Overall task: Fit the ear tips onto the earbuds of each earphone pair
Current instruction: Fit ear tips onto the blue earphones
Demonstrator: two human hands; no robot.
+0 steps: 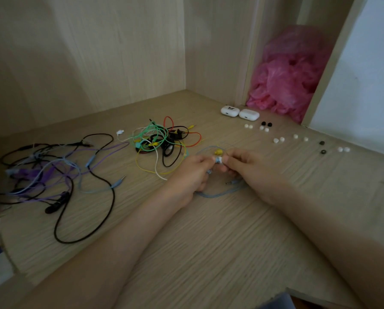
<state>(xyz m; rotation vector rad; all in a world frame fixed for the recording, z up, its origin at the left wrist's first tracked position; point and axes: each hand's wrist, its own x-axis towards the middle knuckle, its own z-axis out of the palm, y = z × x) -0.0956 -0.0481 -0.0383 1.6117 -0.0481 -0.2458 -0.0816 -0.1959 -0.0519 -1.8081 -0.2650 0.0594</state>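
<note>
The left hand (192,172) pinches the pale blue earbud (216,161) at its fingertips; the right hand (244,166) pinches what looks like a white ear tip (221,160) against it. Best to steady the bud, push straight and twist slightly.

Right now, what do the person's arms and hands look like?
The left forearm and right forearm are bare to the frame's edge; no sleeve shows. The bare left hand and bare right hand wear no gloves; no watch, bracelet or ring is visible.
</note>
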